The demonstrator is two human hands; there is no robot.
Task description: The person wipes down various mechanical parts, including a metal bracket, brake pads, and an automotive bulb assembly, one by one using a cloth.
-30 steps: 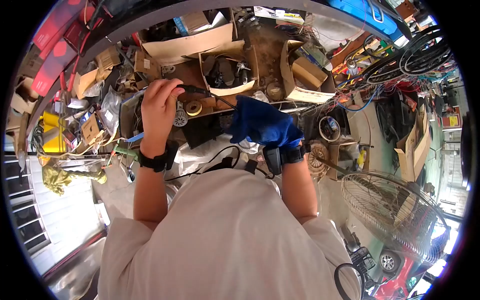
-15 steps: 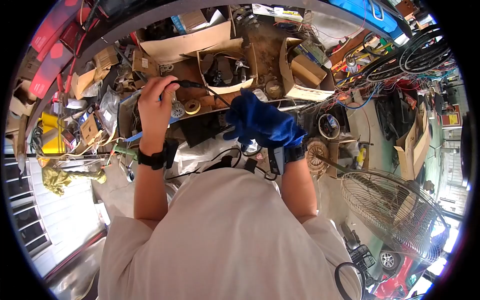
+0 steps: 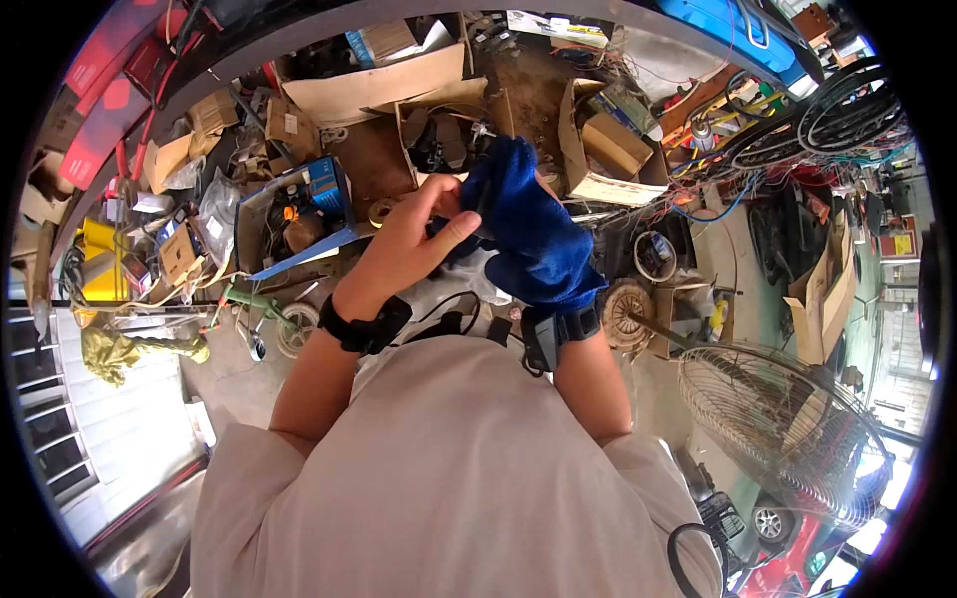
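Observation:
A blue cloth (image 3: 543,244) is draped over my right hand (image 3: 544,187), which is closed on it; only a little skin shows beside the cloth's upper right edge. My left hand (image 3: 404,244) is at the cloth's left edge, its fingers curled and its thumb pointing towards the cloth. What those fingers hold is hidden. Between the thumb and the cloth there is a small dark piece, too unclear to name. Both wrists wear black bands with a box-like device.
Beyond my hands are a cardboard box of metal parts (image 3: 439,140), another open carton (image 3: 613,149) and a tape roll (image 3: 382,211). A blue-edged box (image 3: 299,214) stands left. To the right are a round bin (image 3: 656,256) and a wire-caged fan (image 3: 783,429).
My left hand has moved right and nearer, up to the cloth. The black cable that stretched between my hands no longer shows there. The cloth has shifted and now reaches higher.

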